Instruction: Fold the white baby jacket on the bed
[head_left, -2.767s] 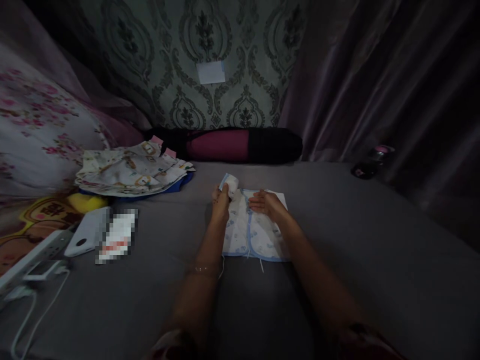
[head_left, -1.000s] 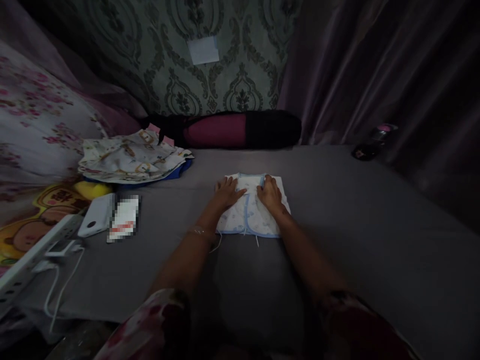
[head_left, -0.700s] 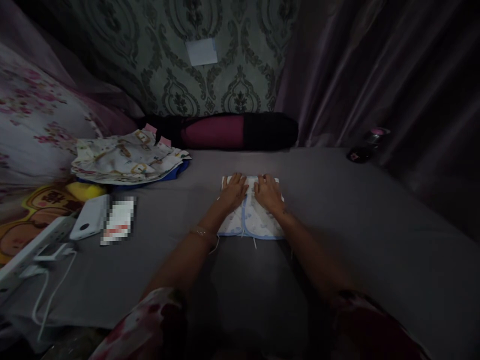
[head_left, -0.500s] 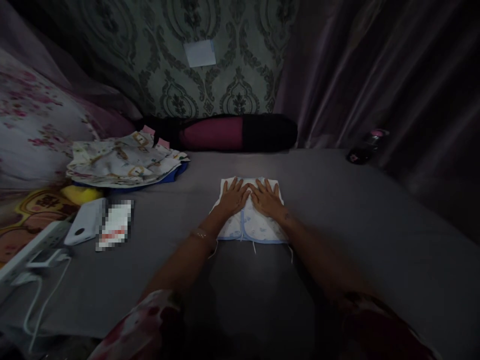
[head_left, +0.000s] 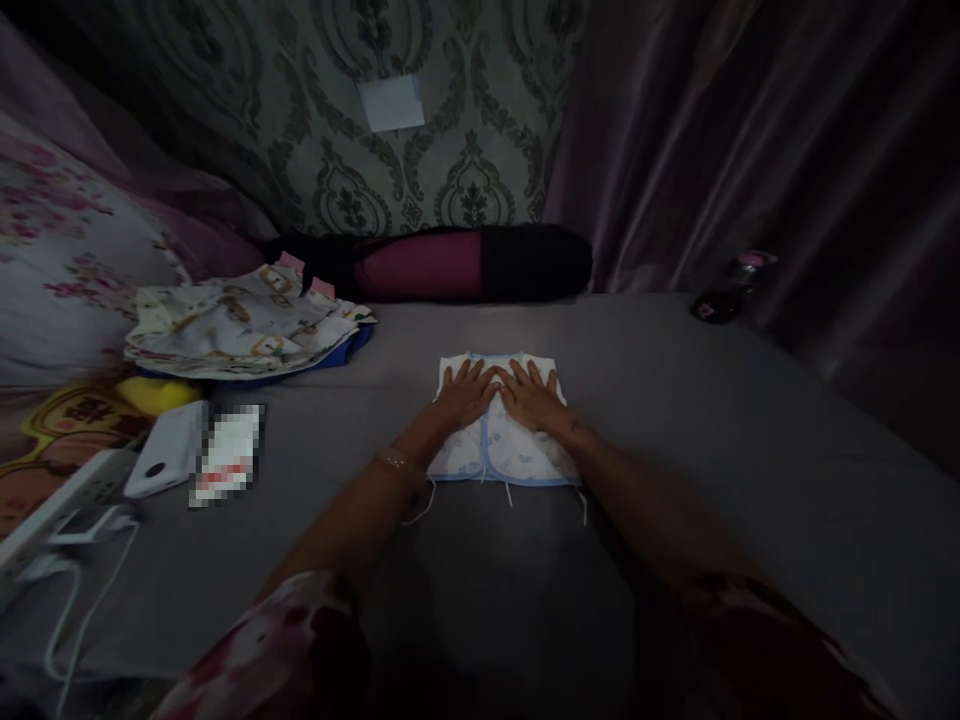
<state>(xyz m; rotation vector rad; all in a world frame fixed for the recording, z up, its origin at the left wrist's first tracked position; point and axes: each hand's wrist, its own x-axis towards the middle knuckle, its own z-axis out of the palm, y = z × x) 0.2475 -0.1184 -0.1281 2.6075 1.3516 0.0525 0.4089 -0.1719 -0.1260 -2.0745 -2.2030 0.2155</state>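
Note:
A small white baby garment (head_left: 501, 455) with blue trim lies flat on the grey bedsheet (head_left: 675, 420) in front of me, its thin ties trailing toward me. My left hand (head_left: 463, 392) rests palm down on the garment's left half, fingers stretched out. My right hand (head_left: 534, 394) lies flat on the right half, fingers spread. The two hands sit side by side and nearly touch at the middle seam. Neither hand holds anything.
A pile of printed clothes (head_left: 240, 325) lies at the left. Nearer are a white power bank (head_left: 161, 462), a power strip (head_left: 52, 505) with cable and a yellow object (head_left: 154, 393). A dark and maroon bolster (head_left: 450, 262) lines the wall. A small bottle (head_left: 731, 285) lies at right by the curtain.
Earlier my left hand held a folded-over sleeve at the garment's top left. Both hands have since come down flat on the garment, fingers spreading out side by side.

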